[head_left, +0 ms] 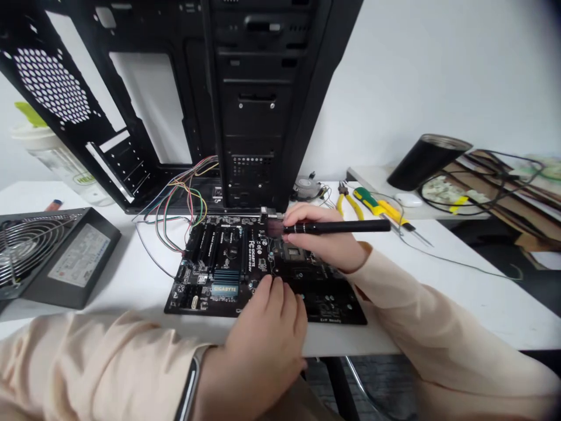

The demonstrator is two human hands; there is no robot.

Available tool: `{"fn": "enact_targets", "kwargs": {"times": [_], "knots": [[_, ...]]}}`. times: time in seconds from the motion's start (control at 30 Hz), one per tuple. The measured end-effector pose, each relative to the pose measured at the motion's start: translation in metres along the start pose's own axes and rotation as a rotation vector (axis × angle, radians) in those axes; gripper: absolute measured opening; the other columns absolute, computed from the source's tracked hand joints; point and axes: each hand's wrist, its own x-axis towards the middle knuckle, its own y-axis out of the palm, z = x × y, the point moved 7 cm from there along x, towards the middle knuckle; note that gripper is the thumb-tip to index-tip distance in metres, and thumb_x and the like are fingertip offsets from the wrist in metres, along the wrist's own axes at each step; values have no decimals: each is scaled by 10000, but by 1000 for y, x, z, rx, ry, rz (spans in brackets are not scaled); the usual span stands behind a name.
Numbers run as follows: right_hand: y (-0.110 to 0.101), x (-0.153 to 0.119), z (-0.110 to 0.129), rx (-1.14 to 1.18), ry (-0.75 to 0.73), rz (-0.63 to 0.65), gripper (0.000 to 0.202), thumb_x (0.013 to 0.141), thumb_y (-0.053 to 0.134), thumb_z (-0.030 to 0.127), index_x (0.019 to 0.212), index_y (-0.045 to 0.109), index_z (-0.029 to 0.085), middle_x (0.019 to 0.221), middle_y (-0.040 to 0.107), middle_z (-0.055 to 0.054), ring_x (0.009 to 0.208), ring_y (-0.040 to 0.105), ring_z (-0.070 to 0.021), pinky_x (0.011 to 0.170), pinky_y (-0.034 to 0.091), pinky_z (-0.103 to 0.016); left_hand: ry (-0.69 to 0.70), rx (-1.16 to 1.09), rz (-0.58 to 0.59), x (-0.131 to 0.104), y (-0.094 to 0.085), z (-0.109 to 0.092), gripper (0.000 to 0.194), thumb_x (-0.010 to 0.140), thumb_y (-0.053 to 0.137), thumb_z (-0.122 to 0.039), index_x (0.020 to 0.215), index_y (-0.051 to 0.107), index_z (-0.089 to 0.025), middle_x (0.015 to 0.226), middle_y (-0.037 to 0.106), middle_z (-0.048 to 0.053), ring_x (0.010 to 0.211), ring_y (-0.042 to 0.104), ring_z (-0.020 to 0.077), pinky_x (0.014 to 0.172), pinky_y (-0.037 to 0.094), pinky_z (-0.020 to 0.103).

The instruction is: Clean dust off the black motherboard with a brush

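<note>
Right hand (318, 231) pinches a black brush (337, 227) between thumb and fingers, the handle pointing rightward and the blurred bristles over the far part of the motherboard (258, 257). Left hand (272, 327) lies with bent fingers together over the motherboard's near edge; whether it grips that edge or only rests there, I cannot tell. A wristband (188, 389) circles the left wrist. On the motherboard, just left of those fingers, sits a blue heatsink (225, 286) lettered GIGABYTE. The motherboard lies flat on a white table (464, 263). Coloured wires (201, 206) loop near the motherboard's far left corner, by a black computer case (258, 123) that stands just behind the motherboard. Left of the motherboard is a power supply (81, 254) with a round grille. Behind the motherboard to the right sits a small fan (307, 187); farther right of the motherboard lie yellow-handled pliers (348, 202), a green-and-yellow screwdriver (368, 200) and a yellow-handled tool (394, 213).
</note>
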Motion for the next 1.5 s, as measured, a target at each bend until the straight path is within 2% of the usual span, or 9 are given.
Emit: {"fn": "enact_targets", "kwargs": {"times": [0.1, 0.37, 0.53, 0.63, 0.77, 0.83, 1.07, 1.2, 1.5], "knots": [[12, -4, -1, -50, 31, 120, 76, 744, 652, 216, 797, 616, 175, 737, 621, -6, 652, 562, -123, 610, 471, -266, -22, -18, -133, -24, 3, 10, 675, 811, 582, -622, 1278, 545, -136, 1225, 607, 191, 1166, 527, 348, 993, 336, 537], [28, 1, 35, -249, -150, 253, 54, 783, 584, 151, 810, 566, 195, 821, 666, -55, 745, 617, -156, 670, 514, -299, -25, -82, -138, -45, 17, 12, 617, 828, 571, -598, 1308, 505, -216, 1292, 571, 156, 1230, 455, 353, 923, 374, 586], [32, -1, 58, -288, -195, 211, 126, 795, 559, 113, 819, 571, 236, 909, 690, -47, 887, 654, -168, 776, 544, -305, -57, -21, -233, -49, 14, 10, 337, 971, 408, -358, 1244, 546, -218, 1272, 604, 95, 1176, 528, 296, 875, 432, 532], [43, -7, 52, -224, -204, 234, 136, 778, 542, 94, 813, 593, 215, 916, 693, -49, 854, 658, -152, 747, 545, -276, -40, -4, -299, -51, 14, 9, 297, 993, 358, -300, 1208, 555, -245, 1237, 627, 83, 1126, 575, 273, 884, 421, 507], [59, -11, 20, -252, 1, 358, 162, 684, 526, 52, 736, 596, 188, 718, 667, -7, 650, 622, -124, 611, 517, -238, -17, -1, -331, -53, 14, 9, 294, 1001, 331, -272, 1201, 547, -254, 1223, 637, 69, 1085, 607, 244, 941, 376, 462], [56, -10, 13, -348, 37, 309, 186, 663, 505, 34, 720, 588, 190, 687, 652, 2, 622, 601, -122, 598, 503, -243, -4, -3, -330, -52, 13, 10, 298, 998, 330, -264, 1204, 544, -243, 1226, 636, 63, 1084, 610, 230, 974, 349, 425], [59, -13, 16, -325, 5, 292, 197, 685, 496, 34, 744, 587, 198, 781, 654, -32, 730, 622, -148, 661, 526, -268, 40, -6, -317, -50, 12, 11, 306, 1002, 323, -252, 1209, 548, -235, 1215, 644, 47, 1078, 606, 215, 965, 341, 384], [51, -15, 16, -345, -29, 171, 153, 736, 540, 79, 795, 617, 196, 838, 655, -44, 766, 633, -150, 687, 530, -271, 59, -11, -316, -50, 12, 13, 309, 1003, 317, -242, 1206, 550, -234, 1211, 646, 47, 1072, 610, 220, 941, 352, 384], [50, -16, 28, -341, -83, 273, 165, 787, 498, 52, 839, 598, 173, 823, 675, -48, 765, 640, -123, 683, 534, -222, 70, -10, -377, -51, 14, 12, 264, 988, 407, -256, 1200, 561, -223, 1192, 651, 66, 1051, 614, 225, 937, 366, 391]]}}
